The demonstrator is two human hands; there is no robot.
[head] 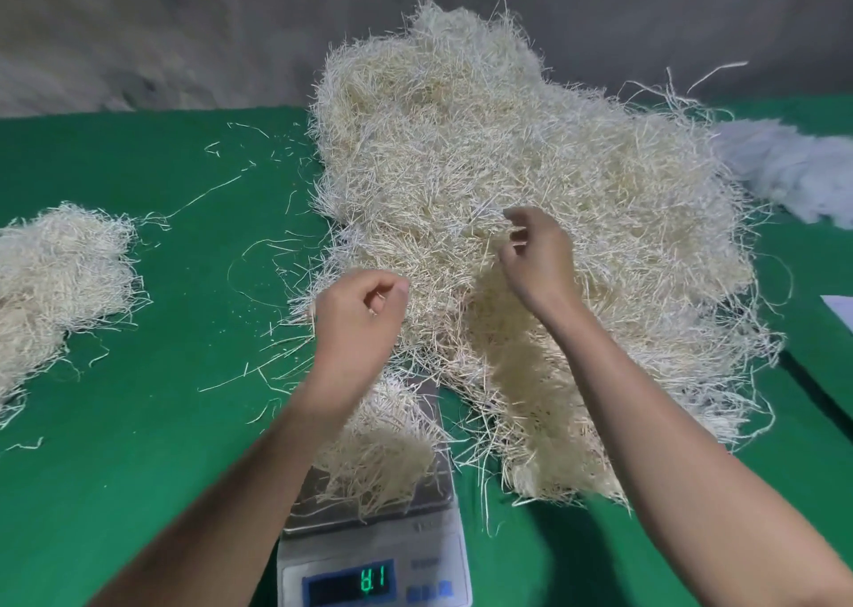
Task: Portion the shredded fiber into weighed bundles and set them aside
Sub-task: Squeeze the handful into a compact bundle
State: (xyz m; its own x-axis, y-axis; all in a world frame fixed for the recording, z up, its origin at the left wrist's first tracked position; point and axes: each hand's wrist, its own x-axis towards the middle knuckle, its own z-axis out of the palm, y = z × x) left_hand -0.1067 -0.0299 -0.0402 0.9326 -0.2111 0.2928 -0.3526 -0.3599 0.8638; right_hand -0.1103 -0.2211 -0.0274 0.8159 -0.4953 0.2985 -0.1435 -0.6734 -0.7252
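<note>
A large heap of pale shredded fiber (498, 181) fills the middle and right of the green table. My right hand (537, 260) hovers at the heap's front slope with fingers loosely curled around a few strands. My left hand (357, 315) is in front of the heap's left edge, fingers curled, pinching a few thin strands. Below my left forearm, a small clump of fiber (383, 458) lies on the platform of a white digital scale (376, 560); its green display is lit. A set-aside bundle of fiber (51, 278) lies at the far left.
The table (161, 422) has a green cloth with loose strands scattered over it. White fluffy material (798, 168) lies at the right edge, and a white sheet corner (842, 311) shows below it. A grey wall stands behind the table.
</note>
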